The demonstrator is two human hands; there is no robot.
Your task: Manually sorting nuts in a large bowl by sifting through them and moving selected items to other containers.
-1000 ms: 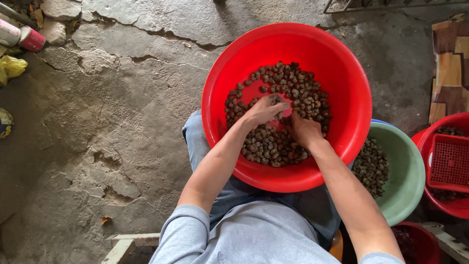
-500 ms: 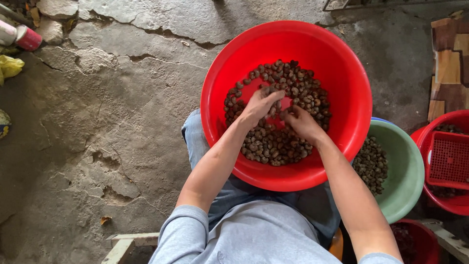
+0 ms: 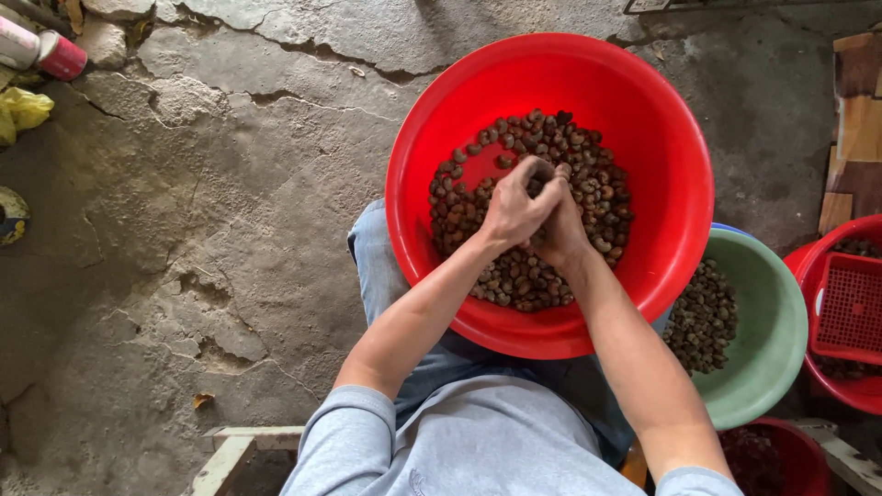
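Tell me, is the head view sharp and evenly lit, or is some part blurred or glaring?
In the head view, light is soft and even, no hard glare; the red basin and nuts look sharp; the left hand and right hand are slightly soft.

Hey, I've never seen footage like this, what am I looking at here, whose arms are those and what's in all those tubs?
There is no machine: a camera worn on a person's head looks straight down. The left hand and right hand are pressed together over a big red basin on the lap, among small brown nuts. Whether they grip any, I cannot tell. Beside it sits a green bowl with more nuts, then a red tub holding a red mesh tray. Below is cracked concrete floor.
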